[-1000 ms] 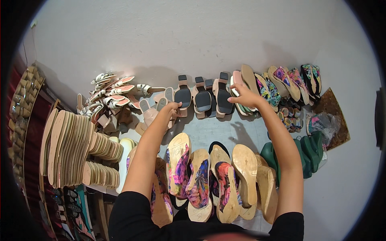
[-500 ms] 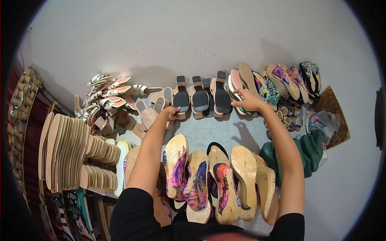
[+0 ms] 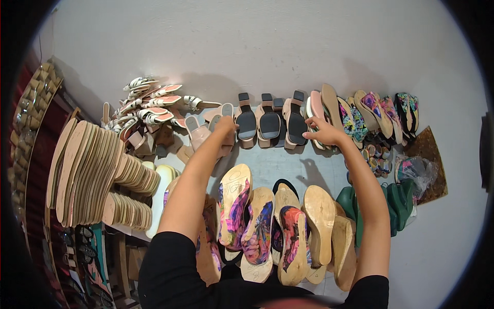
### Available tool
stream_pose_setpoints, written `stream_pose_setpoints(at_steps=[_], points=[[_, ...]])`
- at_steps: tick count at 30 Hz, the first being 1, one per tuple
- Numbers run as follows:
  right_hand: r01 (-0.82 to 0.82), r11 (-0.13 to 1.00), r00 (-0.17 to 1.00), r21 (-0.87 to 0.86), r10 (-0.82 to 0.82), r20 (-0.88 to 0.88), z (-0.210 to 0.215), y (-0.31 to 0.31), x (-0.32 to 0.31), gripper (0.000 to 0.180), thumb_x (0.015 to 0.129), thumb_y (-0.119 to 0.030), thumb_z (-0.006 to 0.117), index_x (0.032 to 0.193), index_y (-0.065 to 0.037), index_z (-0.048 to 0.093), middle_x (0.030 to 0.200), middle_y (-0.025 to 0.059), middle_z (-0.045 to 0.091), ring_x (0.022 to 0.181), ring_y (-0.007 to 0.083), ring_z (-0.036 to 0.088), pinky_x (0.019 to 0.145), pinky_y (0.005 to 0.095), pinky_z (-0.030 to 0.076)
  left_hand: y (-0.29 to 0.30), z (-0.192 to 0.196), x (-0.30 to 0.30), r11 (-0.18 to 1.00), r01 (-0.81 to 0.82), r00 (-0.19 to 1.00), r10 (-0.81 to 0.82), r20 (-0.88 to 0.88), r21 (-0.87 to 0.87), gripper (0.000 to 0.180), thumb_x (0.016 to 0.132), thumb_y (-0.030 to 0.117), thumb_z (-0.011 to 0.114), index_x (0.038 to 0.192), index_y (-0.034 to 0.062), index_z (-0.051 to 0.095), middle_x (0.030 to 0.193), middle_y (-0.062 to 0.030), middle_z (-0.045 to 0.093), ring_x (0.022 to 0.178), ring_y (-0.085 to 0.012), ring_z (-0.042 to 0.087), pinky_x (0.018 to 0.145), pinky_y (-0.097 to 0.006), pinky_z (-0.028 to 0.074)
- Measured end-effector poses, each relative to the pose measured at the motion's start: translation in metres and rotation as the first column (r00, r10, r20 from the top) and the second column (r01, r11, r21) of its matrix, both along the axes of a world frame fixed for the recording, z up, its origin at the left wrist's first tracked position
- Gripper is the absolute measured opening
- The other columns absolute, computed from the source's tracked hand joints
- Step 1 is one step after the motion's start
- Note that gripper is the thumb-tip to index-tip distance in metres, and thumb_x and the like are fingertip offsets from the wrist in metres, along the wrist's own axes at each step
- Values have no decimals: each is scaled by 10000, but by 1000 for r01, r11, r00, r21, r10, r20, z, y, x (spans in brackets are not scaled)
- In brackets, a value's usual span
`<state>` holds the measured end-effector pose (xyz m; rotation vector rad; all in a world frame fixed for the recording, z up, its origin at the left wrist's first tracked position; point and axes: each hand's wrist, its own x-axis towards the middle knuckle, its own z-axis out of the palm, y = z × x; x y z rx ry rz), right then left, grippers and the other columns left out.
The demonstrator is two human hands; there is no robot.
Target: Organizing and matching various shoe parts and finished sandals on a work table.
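Observation:
Heeled sandals lie sole-up in a row by the wall, a left one (image 3: 246,125), a middle one (image 3: 269,125) and a right one (image 3: 296,123), with black soles and beige sides. My left hand (image 3: 225,126) is over the beige slide sandals (image 3: 199,133), beside the row's left end; its fingers are mostly hidden. At the other end, my right hand (image 3: 325,132) is open, thumb and forefinger apart, close to the right sandal's edge. Whether it touches that sandal is unclear. Pink and white soles (image 3: 315,105) stand just behind this hand.
Wooden wedge sandals with floral straps (image 3: 257,226) stand nearest me, between my forearms. Stacked tan soles (image 3: 87,175) fill the left. White strappy sandals (image 3: 149,110) are heaped at the far left. Floral flip-flops (image 3: 378,110), green wedges (image 3: 399,203) and a plastic bag (image 3: 419,170) are on the right.
The view has shifted, so the shoes appear farther right. My left hand has moved up and slightly away from the left sandal. My right hand stays open beside the right sandal.

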<state>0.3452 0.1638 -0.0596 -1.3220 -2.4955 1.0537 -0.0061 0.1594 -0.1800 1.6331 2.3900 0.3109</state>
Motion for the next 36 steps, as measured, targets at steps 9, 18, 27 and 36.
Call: stream_pose_setpoints(at_steps=[9, 18, 27, 36], points=[[-59, 997, 994, -45, 63, 91, 16, -8, -43, 592, 758, -330, 617, 1206, -19, 387, 1121, 200, 493, 1046, 265, 485, 872, 320, 381, -45, 43, -31, 993, -20, 984, -1, -180, -117, 659, 594, 429, 678, 1128, 93, 486, 1143, -140, 508, 1102, -285, 449, 877, -455, 371], [-205, 979, 969, 5, 202, 143, 20, -22, -86, 576, 759, -343, 608, 1172, 6, 411, 1020, 171, 547, 941, 240, 532, 824, 307, 403, -56, 35, -11, 947, -161, 882, 11, -470, -279, 647, 666, 505, 593, 1176, 123, 482, 1151, -22, 507, 1101, -213, 398, 861, -421, 304], [-212, 977, 966, -18, 213, 147, 13, -22, -75, 555, 774, -289, 606, 1174, 35, 398, 952, 154, 579, 871, 216, 557, 765, 295, 429, -41, 31, -29, 893, -191, 894, -14, -448, -408, 483, 652, 440, 619, 1018, 124, 613, 1047, -28, 591, 988, -196, 545, 785, -383, 422], [-181, 983, 968, -38, 185, 167, 33, -33, -65, 550, 778, -295, 600, 1167, 33, 394, 989, 166, 575, 902, 220, 552, 770, 301, 430, -47, 16, -52, 953, -174, 951, 98, -294, -248, 360, 683, 325, 638, 982, 125, 624, 1052, -41, 594, 952, -195, 582, 728, -295, 490]])
